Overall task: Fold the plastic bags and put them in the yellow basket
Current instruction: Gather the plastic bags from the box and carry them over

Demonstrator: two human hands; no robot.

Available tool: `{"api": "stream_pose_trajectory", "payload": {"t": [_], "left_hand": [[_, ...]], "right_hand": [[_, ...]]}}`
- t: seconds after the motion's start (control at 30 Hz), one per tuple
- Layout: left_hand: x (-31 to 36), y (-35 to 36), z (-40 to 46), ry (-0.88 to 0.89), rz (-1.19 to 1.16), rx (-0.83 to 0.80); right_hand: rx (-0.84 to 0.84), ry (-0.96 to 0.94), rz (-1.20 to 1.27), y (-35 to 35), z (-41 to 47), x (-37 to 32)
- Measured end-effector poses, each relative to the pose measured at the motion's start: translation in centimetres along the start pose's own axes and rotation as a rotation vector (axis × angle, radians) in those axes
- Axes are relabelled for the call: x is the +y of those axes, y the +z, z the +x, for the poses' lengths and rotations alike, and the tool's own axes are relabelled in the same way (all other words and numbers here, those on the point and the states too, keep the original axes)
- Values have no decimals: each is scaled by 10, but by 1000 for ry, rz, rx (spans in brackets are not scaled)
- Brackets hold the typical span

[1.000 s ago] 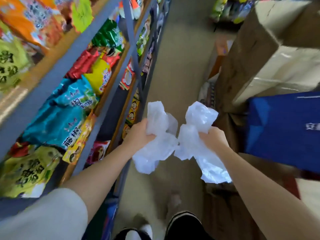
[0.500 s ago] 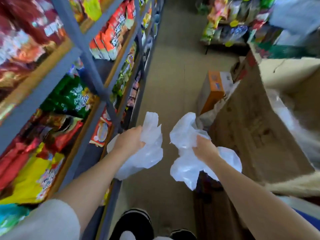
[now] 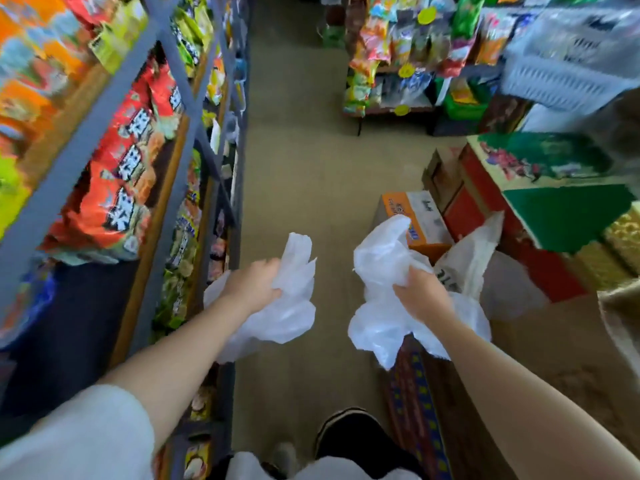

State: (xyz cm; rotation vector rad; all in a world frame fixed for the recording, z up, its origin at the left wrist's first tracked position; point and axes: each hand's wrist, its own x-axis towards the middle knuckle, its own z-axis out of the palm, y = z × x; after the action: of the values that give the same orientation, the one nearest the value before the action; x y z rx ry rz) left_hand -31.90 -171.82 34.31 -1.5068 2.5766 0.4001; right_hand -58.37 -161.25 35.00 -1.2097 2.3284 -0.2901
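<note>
Evidently little is done: between the snack shelves [image 3: 114, 140] and stacked boxes [image 3: 540, 216], no yellow basket shows. Left hand [image 3: 254, 284] clutches one crumpled plastic bag [image 3: 287, 306]; right hand [image 3: 420, 294] clutches another [image 3: 381, 317], both unfolded, held apart above the aisle floor [image 3: 304, 168].

- I count two hands: left hand [image 3: 254, 284] and right hand [image 3: 420, 296].
- Two white plastic bags, crumpled: left bag [image 3: 287, 306] and right bag [image 3: 384, 320], one clutched in each fist.
- One grey shelf rack [image 3: 104, 109] on my left; its snack packets are too many and too blurred to count.
- One orange box [image 3: 412, 213] on the floor.
- One black shoe [image 3: 349, 434] that I can make out.
</note>
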Motion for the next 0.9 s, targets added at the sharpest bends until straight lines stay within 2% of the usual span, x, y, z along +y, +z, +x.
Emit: {"api": "stream_pose_trajectory", "payload": {"t": [0.03, 0.1, 0.13, 0.2, 0.37, 0.53, 0.6, 0.8, 0.9], "left_hand": [[-2, -5, 35, 19, -10, -3], [-2, -13, 100, 51, -5, -3], [-1, -18, 132, 70, 5, 4], [3, -28, 197, 99, 17, -3], [23, -71, 339, 164, -15, -37], [57, -122, 464, 266, -104, 15], [76, -136, 515, 339, -56, 24], [161, -186, 654, 667, -17, -17], [215, -213, 692, 843, -10, -37]], "right_hand": [[5, 49, 46, -5, 25, -3], [79, 33, 90, -15, 74, -6], [77, 0, 14, -19, 101, -6], [143, 21, 19, -30, 158, -5], [83, 93, 45, -88, 276, -17], [121, 199, 85, -140, 375, -26], [154, 262, 101, -151, 409, -22], [386, 573, 227, -189, 470, 2], [578, 716, 231, -216, 476, 19]]}}
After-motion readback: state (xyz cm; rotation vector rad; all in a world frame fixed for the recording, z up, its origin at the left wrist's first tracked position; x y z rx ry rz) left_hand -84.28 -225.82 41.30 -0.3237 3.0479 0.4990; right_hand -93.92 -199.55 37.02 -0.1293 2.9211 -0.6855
